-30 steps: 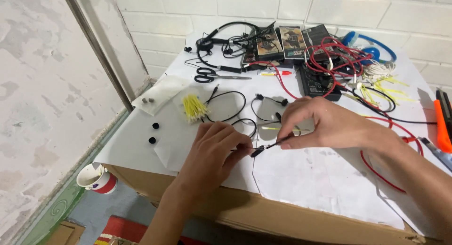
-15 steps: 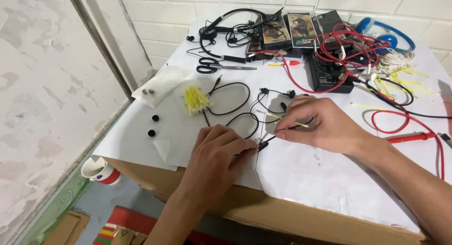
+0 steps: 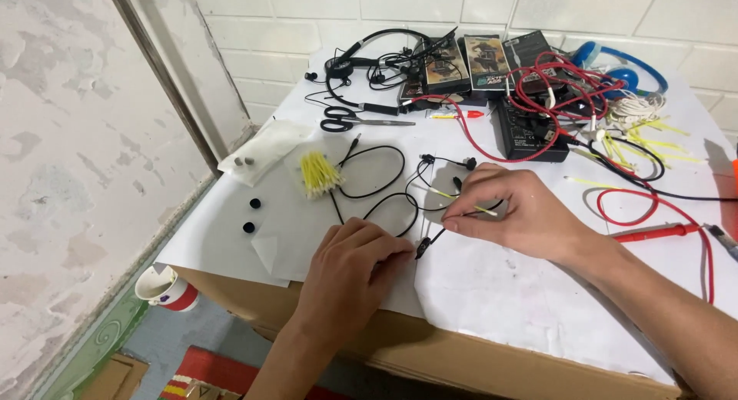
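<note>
Left hand (image 3: 350, 273): lower centre of the frame, palm down on the white paper sheet (image 3: 492, 308); fingers curled narrow, tips pinching the black earphone cable (image 3: 384, 204) near its small dark end piece (image 3: 422, 248).
Right hand (image 3: 515, 211): centre of the frame, just right of the left hand; thumb and forefinger closed on a thin yellow-tipped swab stick (image 3: 473, 208), its lower end meeting the dark end piece. Exactly how swab and piece touch is too small to tell.
Black earphone cable: loops across the paper from the hands up toward frame centre, between the hands and the swab bundle.
Swab bundle (image 3: 319, 175): yellow, left of centre, just beside the cable loop.
Two black round caps (image 3: 251, 215): left part of the sheet, well apart from the hands.
Scissors (image 3: 361, 123): black-handled, upper centre.
Headset (image 3: 361, 58): black, top centre, near the wall.
Red leads (image 3: 569, 88): tangled, upper right, over a black box.
Blue headphones (image 3: 623, 65): top right.
Red probe (image 3: 653, 232): right side, lying on the paper.
Paper cup (image 3: 165, 288): red and white, lower left, below the table edge.
</note>
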